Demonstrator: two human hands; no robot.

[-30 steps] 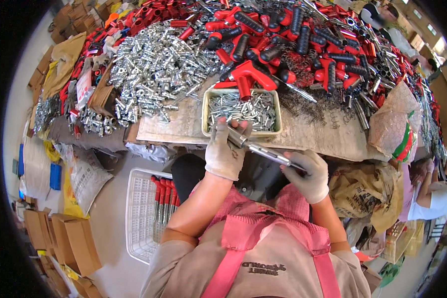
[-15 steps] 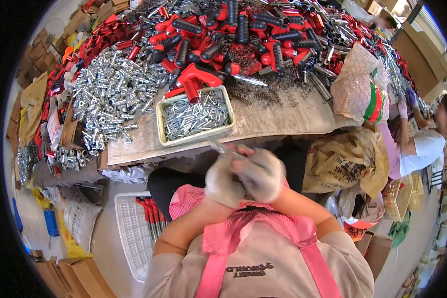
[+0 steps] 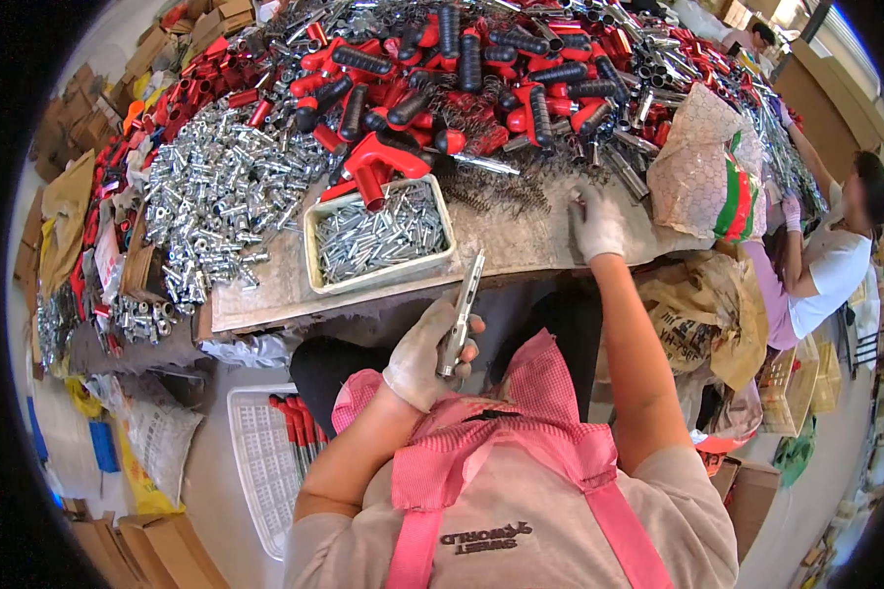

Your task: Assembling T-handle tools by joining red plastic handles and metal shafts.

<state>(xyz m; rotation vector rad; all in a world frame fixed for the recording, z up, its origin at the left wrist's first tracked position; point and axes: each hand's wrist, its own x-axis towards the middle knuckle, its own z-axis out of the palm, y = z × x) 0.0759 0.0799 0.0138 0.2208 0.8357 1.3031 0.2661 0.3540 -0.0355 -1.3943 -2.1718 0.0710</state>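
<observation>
Head view: from where I stand, L hand (image 3: 420,358) has fingers clamped on 1 slim metal tube (image 3: 465,312), near side of tabletop (image 3: 516,239), far end leaning R. R hand (image 3: 597,226) out over tabletop by loose springs (image 3: 525,193); can't tell if fingertips pinch anything. Imo, good form = steady L grip, slotted side uncovered, R fingers clear of coils.

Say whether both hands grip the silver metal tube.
No, only the left hand holds the silver metal tube; the right hand is apart, near the springs.
</observation>
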